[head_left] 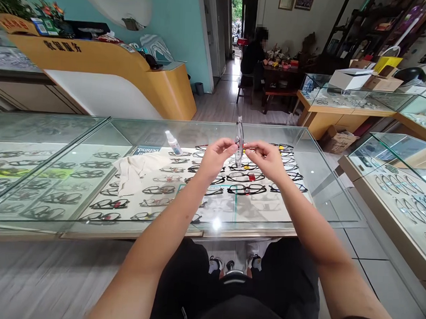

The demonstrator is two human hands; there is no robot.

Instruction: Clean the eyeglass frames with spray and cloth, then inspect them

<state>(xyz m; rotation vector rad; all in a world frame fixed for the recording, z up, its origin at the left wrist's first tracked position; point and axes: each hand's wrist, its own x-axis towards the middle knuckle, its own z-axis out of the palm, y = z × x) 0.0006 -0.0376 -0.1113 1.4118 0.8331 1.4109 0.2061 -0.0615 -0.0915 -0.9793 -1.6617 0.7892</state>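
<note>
A pair of eyeglasses point(239, 130) with a clear frame is held up over the glass display counter point(217, 221), turned on end. From the left, my left hand point(217, 157) pinches it between thumb and fingers. My right hand point(268, 161) is closed on its other side, fingertips at the frame. Below my hands, rows of dark-framed glasses point(247, 189) lie inside the case, some with red or yellow tags. A white spray bottle point(173, 142) and a crumpled cream cloth point(138, 168) are on the counter to the left, beside a blue printed sheet or box point(148, 147).
More glass cases stand to the left point(39, 170) and right point(402, 186). A wooden reception desk point(174, 87) is behind the counter. A person in dark clothes point(253, 53) sits at a cluttered table point(283, 71) farther back. White and brown boxes point(350, 78) top another case.
</note>
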